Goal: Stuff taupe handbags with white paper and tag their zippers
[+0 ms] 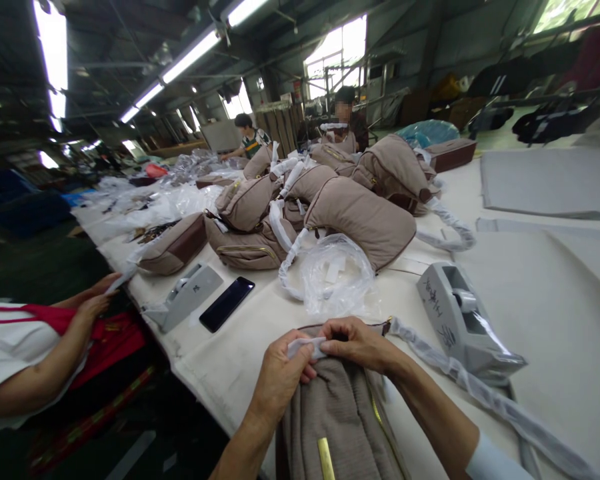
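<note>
A taupe fabric bag (340, 420) with a gold clasp lies at the table's near edge in front of me. My left hand (280, 377) and my right hand (357, 343) meet at its top edge, both pinching a small white wrapped piece (307, 347) on the bag. A strap sheathed in clear plastic (460, 380) trails from the bag to the right, past a grey tape dispenser (455, 320).
A pile of similar taupe bags (330, 200) fills the middle of the long white table (555, 300). A crumpled clear plastic bag (335, 273), a black phone (227, 303) and a second tape dispenser (185, 297) lie nearby. A co-worker's hands (93, 300) work at left; two people sit far back.
</note>
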### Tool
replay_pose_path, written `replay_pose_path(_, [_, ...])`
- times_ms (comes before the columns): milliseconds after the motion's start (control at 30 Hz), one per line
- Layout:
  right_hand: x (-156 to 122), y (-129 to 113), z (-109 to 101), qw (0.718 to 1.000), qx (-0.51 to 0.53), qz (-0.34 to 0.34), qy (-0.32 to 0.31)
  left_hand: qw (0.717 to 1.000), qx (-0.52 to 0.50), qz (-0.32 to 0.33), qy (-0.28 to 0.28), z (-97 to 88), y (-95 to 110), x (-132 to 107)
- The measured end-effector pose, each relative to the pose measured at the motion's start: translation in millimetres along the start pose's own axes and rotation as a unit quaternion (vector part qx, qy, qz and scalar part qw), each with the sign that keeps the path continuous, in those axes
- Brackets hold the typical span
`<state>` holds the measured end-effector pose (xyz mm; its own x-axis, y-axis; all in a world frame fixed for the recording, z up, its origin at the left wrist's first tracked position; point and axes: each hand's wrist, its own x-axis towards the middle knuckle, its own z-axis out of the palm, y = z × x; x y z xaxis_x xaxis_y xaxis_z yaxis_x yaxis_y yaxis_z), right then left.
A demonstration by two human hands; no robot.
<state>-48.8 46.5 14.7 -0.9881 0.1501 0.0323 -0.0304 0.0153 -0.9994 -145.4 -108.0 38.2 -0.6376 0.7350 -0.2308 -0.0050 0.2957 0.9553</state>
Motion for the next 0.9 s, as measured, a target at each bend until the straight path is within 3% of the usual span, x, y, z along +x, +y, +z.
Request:
replay_pose_path(167, [3.0,8.8,2.0,0.999,-0.013,0.011,0.040,0.999,-0.017,-0.015,-0.029,-5.6,-1.1,-1.2])
replay_pose_path(267, [0.6,9.6,3.3,0.999,-0.023,0.004,0.046,0.999,-0.032,-0.031,-0.018,-8.0,-3.2,0.4])
replay_pose_path(433, [-7.5,16.9,5.7,0.987,-0.088,-0.028,0.132,0.996,-0.048,-0.078,-0.014,-8.7,-5.8,5.5])
replay_pose_path(667, [-9.9,24.1,14.3,0.982,-0.084,-0.035,0.168,0.997,-0.007,-0.072,-0.012,-2.8,0.9,4.1])
replay_pose_path(767, [-6.9,21.9,5.7,0.990,-0.023,-0.043,0.129,0.999,-0.006,-0.050,-0.001,-0.3,2.5,2.1])
replay_pose_path(900, [2.5,13.7,-7.1,0.999,-0.029,-0.032,-0.016,1.000,0.005,-0.026,-0.002,0.9,0.2,1.7])
